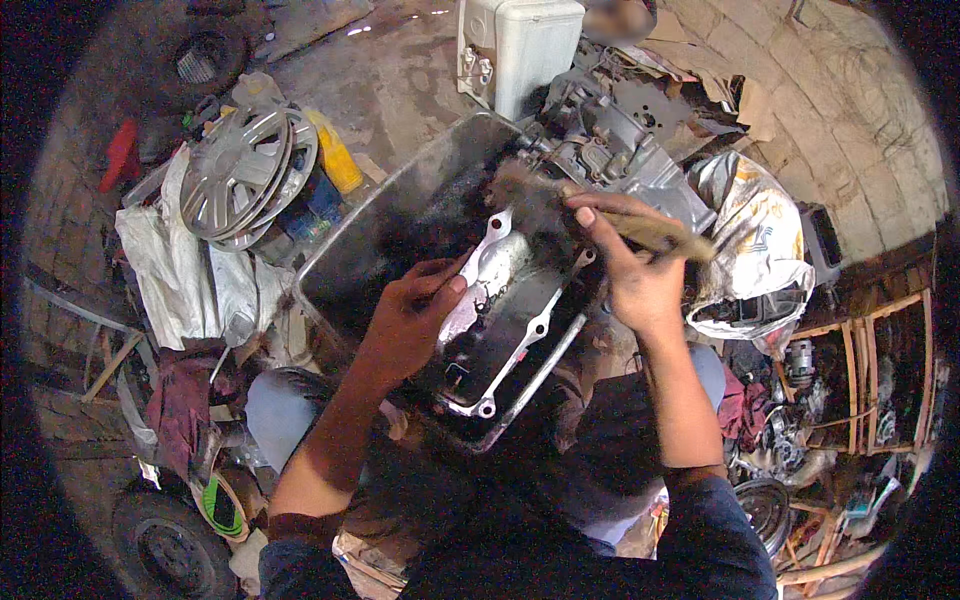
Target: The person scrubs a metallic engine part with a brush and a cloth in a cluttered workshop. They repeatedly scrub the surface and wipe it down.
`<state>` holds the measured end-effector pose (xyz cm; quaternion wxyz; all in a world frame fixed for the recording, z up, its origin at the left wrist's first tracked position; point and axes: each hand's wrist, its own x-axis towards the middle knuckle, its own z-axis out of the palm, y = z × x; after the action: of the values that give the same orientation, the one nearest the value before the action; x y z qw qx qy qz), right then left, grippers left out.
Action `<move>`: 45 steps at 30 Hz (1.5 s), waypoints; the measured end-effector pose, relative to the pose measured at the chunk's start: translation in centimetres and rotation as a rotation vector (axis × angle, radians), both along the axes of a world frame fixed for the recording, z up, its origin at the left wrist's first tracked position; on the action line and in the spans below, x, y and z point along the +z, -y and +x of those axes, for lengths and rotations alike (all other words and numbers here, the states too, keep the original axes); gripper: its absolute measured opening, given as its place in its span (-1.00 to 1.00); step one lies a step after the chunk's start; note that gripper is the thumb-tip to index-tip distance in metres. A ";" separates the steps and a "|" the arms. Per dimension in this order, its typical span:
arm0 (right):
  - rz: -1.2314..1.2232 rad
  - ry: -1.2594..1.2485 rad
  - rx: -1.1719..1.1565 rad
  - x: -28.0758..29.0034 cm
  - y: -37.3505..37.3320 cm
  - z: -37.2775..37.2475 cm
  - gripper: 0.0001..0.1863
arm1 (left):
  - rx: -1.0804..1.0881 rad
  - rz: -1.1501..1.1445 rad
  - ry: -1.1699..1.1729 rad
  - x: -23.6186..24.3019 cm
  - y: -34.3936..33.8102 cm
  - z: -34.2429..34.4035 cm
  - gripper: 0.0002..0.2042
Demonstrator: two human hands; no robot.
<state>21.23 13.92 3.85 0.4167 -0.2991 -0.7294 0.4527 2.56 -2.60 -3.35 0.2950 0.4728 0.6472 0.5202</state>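
Observation:
A metal engine cover (505, 262) with bolt holes along its flange is tilted over a black plastic tub (335, 250). Its inside looks dark and wet. My left hand (405, 310) is closed on the cover's left edge, thumb on top. In my right hand (640, 280) is a brush (665, 232) with a tan handle, gripped between thumb and fingers. The dark bristles, slightly blurred, reach over the far end of the cover. My right wrist is beyond the cover's right side.
A grey engine casing (640, 165) stands just past the tub, near a white container (535, 50). Silver wheel covers (235, 175) and a yellow bottle (338, 155) are at the left. On the right sits a white sack (750, 230). A tyre (170, 550) lies at lower left.

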 end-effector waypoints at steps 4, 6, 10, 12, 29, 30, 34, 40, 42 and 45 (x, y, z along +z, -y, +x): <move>0.059 -0.131 -0.181 0.2 -0.5 -0.2 -0.80 | -0.001 0.022 0.032 -0.4 0.3 0.1 -0.67; 0.073 -0.130 -0.209 0.0 -0.8 -0.2 -0.79 | 0.013 -0.006 0.037 -0.6 0.5 0.1 -0.67; 0.167 -0.047 0.015 -1.8 0.0 0.0 -0.78 | 0.103 -0.151 0.163 2.0 -0.1 1.2 -0.66; 0.080 -0.059 -0.110 -0.6 -0.2 0.5 -0.81 | 0.136 -0.208 0.202 2.7 -0.2 1.2 -0.66; -0.058 0.216 0.048 0.3 -0.9 1.4 -0.67 | 0.084 -0.176 0.247 1.2 -0.2 0.5 -0.62; -0.114 0.158 0.064 -0.3 -1.8 1.8 -0.68 | 0.052 -0.090 0.154 0.9 0.1 0.4 -0.60; 0.043 0.187 -0.017 -0.4 -3.4 3.8 -0.65 | 0.059 -0.176 0.188 1.2 0.1 -0.4 -0.54; 0.027 0.247 -0.053 -1.5 -5.9 6.6 -0.70 | 0.073 -0.247 0.283 2.8 -0.7 -2.1 -0.50; 0.048 0.279 -0.027 -2.6 -7.3 7.5 -0.71 | 0.023 -0.305 0.240 2.4 -1.3 -3.4 -0.49; 0.076 0.297 -0.064 -3.0 -7.7 8.1 -0.74 | 0.014 -0.388 0.193 2.9 -2.1 -4.9 -0.49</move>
<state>29.36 21.63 0.86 0.3294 -0.3700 -0.7897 0.3620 -2.29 -0.50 -0.43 0.4375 0.3508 0.7071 0.4308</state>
